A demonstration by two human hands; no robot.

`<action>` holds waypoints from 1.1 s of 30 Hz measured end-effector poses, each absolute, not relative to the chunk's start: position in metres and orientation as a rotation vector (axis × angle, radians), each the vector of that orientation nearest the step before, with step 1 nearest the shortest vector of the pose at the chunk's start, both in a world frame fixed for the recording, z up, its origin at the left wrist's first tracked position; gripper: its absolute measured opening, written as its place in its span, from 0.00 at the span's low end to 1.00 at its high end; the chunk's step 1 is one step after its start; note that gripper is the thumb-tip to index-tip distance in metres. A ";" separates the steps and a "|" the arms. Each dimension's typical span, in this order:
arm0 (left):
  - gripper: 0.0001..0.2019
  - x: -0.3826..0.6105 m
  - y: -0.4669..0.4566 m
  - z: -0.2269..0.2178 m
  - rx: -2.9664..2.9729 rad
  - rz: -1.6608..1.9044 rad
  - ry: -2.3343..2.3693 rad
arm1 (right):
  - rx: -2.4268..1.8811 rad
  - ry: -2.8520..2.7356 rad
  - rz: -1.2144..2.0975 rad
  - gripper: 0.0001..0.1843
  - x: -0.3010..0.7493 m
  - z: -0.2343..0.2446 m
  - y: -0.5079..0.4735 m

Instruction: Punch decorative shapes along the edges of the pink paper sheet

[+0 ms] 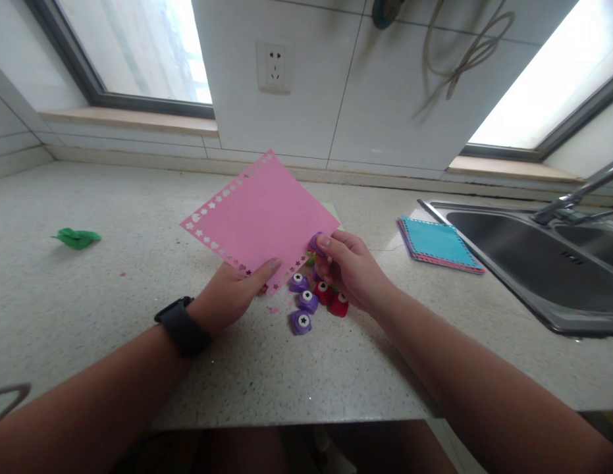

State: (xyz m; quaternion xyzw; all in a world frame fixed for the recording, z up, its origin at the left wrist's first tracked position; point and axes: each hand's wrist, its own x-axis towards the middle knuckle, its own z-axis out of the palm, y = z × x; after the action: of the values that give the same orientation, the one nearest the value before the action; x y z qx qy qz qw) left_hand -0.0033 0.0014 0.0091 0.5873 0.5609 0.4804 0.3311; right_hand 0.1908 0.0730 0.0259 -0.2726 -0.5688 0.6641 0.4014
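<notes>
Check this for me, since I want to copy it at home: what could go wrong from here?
The pink sheet could tear along its edges, where the cutouts leave little paper. The purple punch, in the right hand at the sheet's edge, might overlap cutouts nearby. The stack of coloured sheets lies right by the sink, so a knock could perhaps send it in.

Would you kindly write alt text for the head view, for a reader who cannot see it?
A person's left hand holds a pink sheet with shapes cut along three edges; the right hand grips a purple punch at the sheet's edge. Purple punches and red punches lie on the speckled counter, with a blue-topped stack beside a metal sink.
</notes>
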 end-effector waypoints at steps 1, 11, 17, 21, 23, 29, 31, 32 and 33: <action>0.17 -0.003 0.001 0.009 1.534 1.257 1.471 | -0.689 -1.439 1.679 0.14 0.191 0.026 0.073; 0.18 -0.003 0.001 0.008 1.519 1.255 1.494 | -0.701 -1.479 1.651 0.15 0.191 0.025 0.074; 0.19 -0.003 0.001 0.008 1.530 1.249 1.504 | -0.712 -1.496 1.631 0.15 0.192 0.024 0.074; 0.19 -0.002 0.001 0.008 1.525 1.260 1.484 | -0.728 -1.510 1.615 0.15 0.193 0.024 0.074; 0.20 -0.002 0.002 0.008 1.515 1.254 1.473 | -0.733 -1.508 1.612 0.15 0.193 0.024 0.074; 0.17 -0.003 0.001 0.007 1.528 1.259 1.461 | -0.718 -1.480 1.642 0.14 0.192 0.025 0.074; 0.17 -0.003 0.001 0.007 1.536 1.260 1.459 | -0.711 -1.483 1.645 0.14 0.192 0.026 0.074; 0.17 -0.003 0.001 0.007 1.537 1.259 1.460 | -0.715 -1.485 1.645 0.14 0.192 0.026 0.074; 0.18 -0.003 0.001 0.007 1.534 1.257 1.464 | -0.721 -1.484 1.643 0.15 0.192 0.027 0.074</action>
State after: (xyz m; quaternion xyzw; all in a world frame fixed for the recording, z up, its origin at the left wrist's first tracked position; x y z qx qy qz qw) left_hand -0.0027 0.0014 0.0068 0.5870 0.5602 0.4812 0.3317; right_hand 0.1916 0.0737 0.0267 -0.2844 -0.5852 0.6481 0.3956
